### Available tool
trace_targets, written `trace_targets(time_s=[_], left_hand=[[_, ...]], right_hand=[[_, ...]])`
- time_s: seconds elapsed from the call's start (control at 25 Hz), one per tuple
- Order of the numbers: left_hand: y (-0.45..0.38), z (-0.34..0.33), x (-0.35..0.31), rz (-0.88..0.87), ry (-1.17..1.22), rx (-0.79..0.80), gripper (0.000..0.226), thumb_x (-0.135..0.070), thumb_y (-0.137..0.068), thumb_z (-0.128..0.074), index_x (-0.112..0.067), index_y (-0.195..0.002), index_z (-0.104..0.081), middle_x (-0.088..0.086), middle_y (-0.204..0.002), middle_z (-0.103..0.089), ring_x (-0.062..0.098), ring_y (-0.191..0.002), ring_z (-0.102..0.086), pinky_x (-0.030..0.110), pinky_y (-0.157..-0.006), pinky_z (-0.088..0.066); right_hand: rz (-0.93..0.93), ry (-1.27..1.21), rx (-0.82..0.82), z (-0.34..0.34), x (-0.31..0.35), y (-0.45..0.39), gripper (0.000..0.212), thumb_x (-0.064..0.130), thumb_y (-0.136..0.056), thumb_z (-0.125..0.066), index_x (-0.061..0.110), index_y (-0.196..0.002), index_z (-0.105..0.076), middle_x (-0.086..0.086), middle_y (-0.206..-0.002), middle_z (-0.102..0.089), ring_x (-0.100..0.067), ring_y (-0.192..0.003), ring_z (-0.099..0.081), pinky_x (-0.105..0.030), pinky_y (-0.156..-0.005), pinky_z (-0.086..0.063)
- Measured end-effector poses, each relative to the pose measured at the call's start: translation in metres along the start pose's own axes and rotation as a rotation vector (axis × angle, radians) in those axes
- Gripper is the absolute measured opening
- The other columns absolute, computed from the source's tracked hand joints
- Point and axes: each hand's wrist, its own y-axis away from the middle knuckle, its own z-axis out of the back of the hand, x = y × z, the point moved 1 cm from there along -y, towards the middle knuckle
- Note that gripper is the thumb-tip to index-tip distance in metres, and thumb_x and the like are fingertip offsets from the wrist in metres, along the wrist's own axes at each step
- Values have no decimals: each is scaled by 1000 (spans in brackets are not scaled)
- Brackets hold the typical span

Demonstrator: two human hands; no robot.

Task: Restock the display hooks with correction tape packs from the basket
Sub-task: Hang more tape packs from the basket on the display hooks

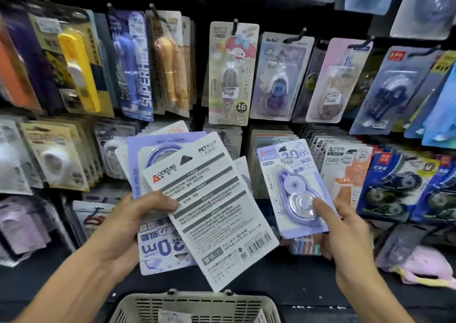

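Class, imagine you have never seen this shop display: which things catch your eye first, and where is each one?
Centre stage, the left hand grips a fanned stack of packs, the top one showing its white printed back. To its right, the right hand pinches a single purple correction tape pack face out. Behind hang crowded hook rows, with a grey basket at the bottom edge.

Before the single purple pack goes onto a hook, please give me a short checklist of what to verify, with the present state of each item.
1. Right hand pinches single purple pack: ok.
2. Pack faces front, upright: ok.
3. Its hang hole clear of fingers: cannot tell, hole not visible.
4. Left hand holds the fanned stack firmly: ok.
5. Matching hook located: cannot tell.
6. Basket below, within reach: ok.
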Motion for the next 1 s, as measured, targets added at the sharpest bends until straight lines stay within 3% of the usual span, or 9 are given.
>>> trace_targets(time_s=[0.12,0.2,0.32,0.4,0.48,0.56,0.68,0.84,1.0], left_hand=[[0,-4,6,25,-11,-46,101,-13,-33,-84,-3,-130,-60,26,-108,-75,42,-86,-75,52,-65,-62],[0,-8,10,41,-16,-69,94,-9,-40,-86,-2,-130,-59,26,-107,-75,44,-89,-75,56,-69,-63],[-2,-15,17,26,-28,-77,48,1,-51,-89,-8,-97,-79,24,-100,-77,42,-82,-76,56,-66,-63],[-2,-20,21,0,-24,-74,35,-7,-53,-90,-14,-86,-82,22,-97,-78,40,-81,-77,50,-62,-63],[-1,-22,22,-33,-32,-68,39,-16,-51,-89,-15,-89,-82,20,-98,-79,38,-83,-78,46,-62,-64],[1,-21,19,-50,-29,-64,53,-12,-48,-98,-11,-98,-80,20,-102,-78,38,-86,-77,49,-66,-64],[1,-16,15,-68,-28,-76,56,-19,-53,-92,-8,-106,-77,21,-104,-78,41,-89,-76,56,-73,-63],[2,-18,16,-69,-53,-75,57,-18,-54,-88,-6,-108,-75,22,-103,-77,43,-89,-76,62,-85,-59],[4,-25,19,-70,-104,-82,48,-13,-50,-97,-15,-94,-80,19,-100,-79,41,-88,-77,62,-90,-56]], right_hand=[[-200,47,67,-9,-8,7,49,33,-91,-75,31,-132,-48,0,-101,-73,-18,-58,-67,-29,-45,-47],[-42,190,67,-18,-4,28,67,45,-88,-74,49,-141,-33,8,-129,-62,-18,-94,-70,-31,-66,-51],[413,537,446,-46,-1,69,84,83,-69,-61,68,-142,-21,35,-157,-23,10,-142,-29,-29,-105,-34],[447,812,593,-65,-11,83,109,94,-60,-54,70,-145,9,39,-157,22,13,-147,15,-35,-117,-15],[442,878,583,-76,-13,84,114,84,-63,-56,67,-141,25,37,-153,34,10,-145,22,-35,-120,-7],[364,614,633,-74,-6,76,105,62,-65,-64,66,-149,-1,33,-164,-3,6,-151,-10,-31,-119,-24],[18,-59,612,-61,-5,54,69,38,-52,-71,35,-121,-73,6,-129,-66,-27,-117,-67,-31,-77,-58],[-55,-125,568,-59,-6,48,38,35,-69,-78,28,-106,-79,-6,-106,-78,-32,-92,-76,-41,-64,-62],[29,-92,343,-60,-6,47,54,21,-62,-96,14,-110,-72,-10,-95,-79,-27,-78,-77,-32,-55,-60]])
